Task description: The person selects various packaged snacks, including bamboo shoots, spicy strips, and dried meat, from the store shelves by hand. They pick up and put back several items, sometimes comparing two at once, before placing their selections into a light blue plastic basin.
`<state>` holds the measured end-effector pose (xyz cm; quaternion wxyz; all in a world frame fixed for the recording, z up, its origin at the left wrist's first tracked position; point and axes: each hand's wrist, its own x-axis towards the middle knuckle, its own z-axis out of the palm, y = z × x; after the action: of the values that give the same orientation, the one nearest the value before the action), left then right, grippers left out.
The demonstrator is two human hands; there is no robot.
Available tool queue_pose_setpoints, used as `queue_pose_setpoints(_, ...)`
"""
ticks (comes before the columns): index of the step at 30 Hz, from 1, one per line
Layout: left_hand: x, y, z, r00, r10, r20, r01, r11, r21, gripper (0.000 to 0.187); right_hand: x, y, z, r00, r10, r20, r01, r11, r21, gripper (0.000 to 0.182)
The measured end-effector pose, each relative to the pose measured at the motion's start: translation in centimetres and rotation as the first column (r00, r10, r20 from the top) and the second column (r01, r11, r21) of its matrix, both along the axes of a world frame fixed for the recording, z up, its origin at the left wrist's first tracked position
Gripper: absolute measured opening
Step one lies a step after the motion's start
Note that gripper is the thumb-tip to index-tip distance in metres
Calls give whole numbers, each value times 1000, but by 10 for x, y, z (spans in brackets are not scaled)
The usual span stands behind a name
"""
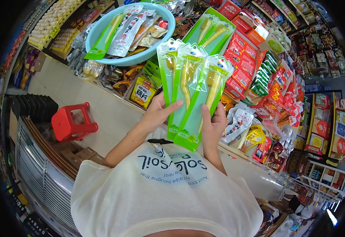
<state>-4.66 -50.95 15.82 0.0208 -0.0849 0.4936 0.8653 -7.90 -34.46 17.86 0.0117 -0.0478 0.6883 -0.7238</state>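
Three long green-and-clear snack packets (196,112), each with a pale yellow bamboo-shoot-like stick inside, are fanned out in front of my chest. My left hand (159,112) grips the left edge of the fan, thumb lying over the front. On the right edge, my right hand (215,120) is closed too, its thumb on the front and its fingers partly hidden behind. Just beyond the packets is a green box (227,29) holding similar packets. To the upper left, a light blue plastic basket (91,37) carries another green packet, a silver-white packet and other snacks.
Red snack boxes (241,59) and loose packets fill the display counter to the right. A yellow snack bag (142,91) sits in a carton near my left hand. On the tiled floor stands a red stool (73,120). Egg trays (48,29) are at the upper left.
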Motion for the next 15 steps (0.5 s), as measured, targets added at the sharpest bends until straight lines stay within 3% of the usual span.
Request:
queue_pose_setpoints(8,5,0,3,1000,29,10,-29,998,-47,35,5,-1,1,999,38,19,-38,999,2,28)
queue_pose_setpoints(11,8,0,-1,1000,25,-9,-25,992,-122,33,6,-4,1,994,96,59,-94,995,-31,32)
queue_pose_setpoints(13,9,-1,-6,997,-73,-21,65,966,-248,36,5,-10,2,995,104,4,-104,995,-5,36)
queue_pose_setpoints(15,10,2,-3,997,-73,-24,66,969,-240,35,3,-9,7,994,103,24,-102,994,-37,36)
